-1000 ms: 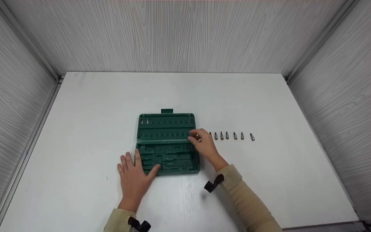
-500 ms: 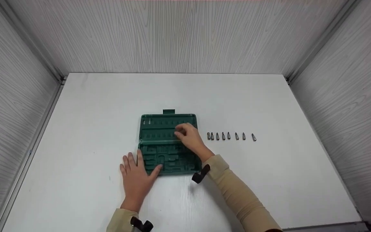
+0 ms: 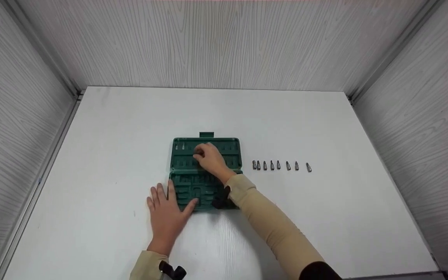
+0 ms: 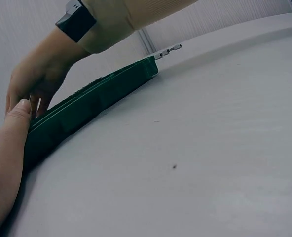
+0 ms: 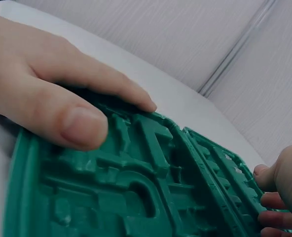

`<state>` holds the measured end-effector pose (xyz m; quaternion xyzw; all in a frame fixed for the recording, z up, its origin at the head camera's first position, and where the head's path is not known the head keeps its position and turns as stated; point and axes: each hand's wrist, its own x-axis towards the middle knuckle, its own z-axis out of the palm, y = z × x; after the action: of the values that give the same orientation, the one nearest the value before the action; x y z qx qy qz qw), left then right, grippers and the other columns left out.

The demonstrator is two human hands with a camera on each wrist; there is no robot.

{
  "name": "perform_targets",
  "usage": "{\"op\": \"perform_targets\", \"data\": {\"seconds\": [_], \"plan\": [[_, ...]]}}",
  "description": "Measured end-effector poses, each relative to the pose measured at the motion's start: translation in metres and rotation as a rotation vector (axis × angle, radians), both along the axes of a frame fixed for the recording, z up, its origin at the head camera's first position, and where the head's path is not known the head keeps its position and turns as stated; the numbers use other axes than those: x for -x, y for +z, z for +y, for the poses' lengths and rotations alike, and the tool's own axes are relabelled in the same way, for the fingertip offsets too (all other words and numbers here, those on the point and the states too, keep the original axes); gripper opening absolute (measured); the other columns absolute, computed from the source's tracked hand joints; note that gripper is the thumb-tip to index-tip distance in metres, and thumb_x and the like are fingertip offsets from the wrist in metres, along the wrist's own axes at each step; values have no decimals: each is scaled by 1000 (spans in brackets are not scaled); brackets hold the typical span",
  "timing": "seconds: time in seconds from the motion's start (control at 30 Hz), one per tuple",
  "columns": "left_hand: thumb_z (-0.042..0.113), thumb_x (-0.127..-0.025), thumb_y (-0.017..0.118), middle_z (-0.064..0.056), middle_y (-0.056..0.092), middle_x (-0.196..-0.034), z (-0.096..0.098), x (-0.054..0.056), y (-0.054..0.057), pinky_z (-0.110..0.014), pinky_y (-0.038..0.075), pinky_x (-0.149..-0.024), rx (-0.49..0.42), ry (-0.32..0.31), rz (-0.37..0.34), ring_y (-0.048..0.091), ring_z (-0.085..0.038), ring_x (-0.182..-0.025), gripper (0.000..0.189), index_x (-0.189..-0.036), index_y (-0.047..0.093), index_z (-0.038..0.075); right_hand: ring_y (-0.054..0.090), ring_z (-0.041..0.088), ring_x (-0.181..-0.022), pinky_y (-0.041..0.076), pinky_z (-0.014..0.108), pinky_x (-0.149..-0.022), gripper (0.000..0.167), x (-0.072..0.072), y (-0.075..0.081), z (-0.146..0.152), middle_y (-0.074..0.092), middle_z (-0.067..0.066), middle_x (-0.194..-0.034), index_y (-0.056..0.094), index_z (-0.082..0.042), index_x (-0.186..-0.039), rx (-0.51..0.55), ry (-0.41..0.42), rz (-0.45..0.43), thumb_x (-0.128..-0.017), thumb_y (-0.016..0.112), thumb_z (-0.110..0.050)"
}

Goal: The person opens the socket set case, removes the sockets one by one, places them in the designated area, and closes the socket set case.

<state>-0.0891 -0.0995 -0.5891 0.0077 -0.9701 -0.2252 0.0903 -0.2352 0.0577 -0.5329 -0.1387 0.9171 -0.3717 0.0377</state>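
Note:
A green plastic tool case [image 3: 187, 196] lies opened flat on the white table, its moulded slots facing up. My left hand [image 3: 165, 216] rests on its near left corner, fingers spread and straight, with the thumb along the front edge; the right wrist view shows this thumb [image 5: 84, 126] over the rim. Above the far half, my right hand [image 3: 210, 157] pinches a small dark screwdriver bit, mostly hidden by the fingers. Two metal bits [image 3: 183, 147] sit in the far row of slots, at its left end. Several more bits [image 3: 272, 165] lie in a row right of the case.
The white table [image 3: 344, 217] is enclosed by grey wood-grain panels [image 3: 216, 42] at the back and sides. A latch tab [image 3: 207, 134] sticks out from the case's far edge. My right forearm [image 3: 278, 221] crosses over the case's near right corner.
My right hand has moved left and slightly away across the case, from its right edge to near the middle of the far half. My left hand stays on the corner.

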Motion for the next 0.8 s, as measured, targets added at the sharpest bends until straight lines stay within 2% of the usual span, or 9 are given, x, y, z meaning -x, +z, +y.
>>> {"op": "perform_targets", "data": {"seconds": [0.17,0.33,0.43,0.5,0.67,0.8], "plan": [[80,-77,36,-29,20,-146,1,-3,0,-59,6,-105,9,-1,-17,8,-44,-137,104,-148,21,6,54,15,-95,46,31,-81,27,8,0,-12,55,5,-109,61,-9,-118,-37,-13,-7,-94,56,-22],[80,-77,37,-29,19,-147,-3,-5,1,-59,6,-105,11,10,-24,7,-44,-137,104,-148,21,6,50,17,-103,44,32,-86,29,15,3,-31,54,6,-114,62,-10,-119,-93,28,7,-93,58,-24],[79,-77,39,-29,19,-147,-5,-7,2,-59,6,-105,6,19,-25,7,-43,-137,104,-148,20,6,50,19,-106,43,32,-87,31,20,2,-41,55,7,-114,62,-9,-119,-83,41,-7,-93,59,-24],[79,-77,39,-29,19,-147,-6,-8,2,-59,6,-105,4,20,-28,7,-43,-137,104,-148,20,6,50,19,-107,43,32,-87,31,23,1,-45,57,6,-113,62,-8,-118,-65,19,-27,-93,59,-24],[78,-78,41,-29,20,-146,-4,-11,3,-59,6,-105,-12,14,-22,8,-44,-136,103,-148,21,5,51,21,-107,42,34,-88,32,24,-1,-51,58,7,-114,62,-8,-118,-53,-100,-92,-91,61,-26],[79,-77,41,-29,20,-146,-3,-13,2,-59,6,-105,-8,21,-21,8,-44,-136,104,-148,22,5,50,21,-105,42,35,-88,36,23,-1,-53,55,8,-115,61,-9,-120,-102,-147,-118,-90,62,-29]]}}
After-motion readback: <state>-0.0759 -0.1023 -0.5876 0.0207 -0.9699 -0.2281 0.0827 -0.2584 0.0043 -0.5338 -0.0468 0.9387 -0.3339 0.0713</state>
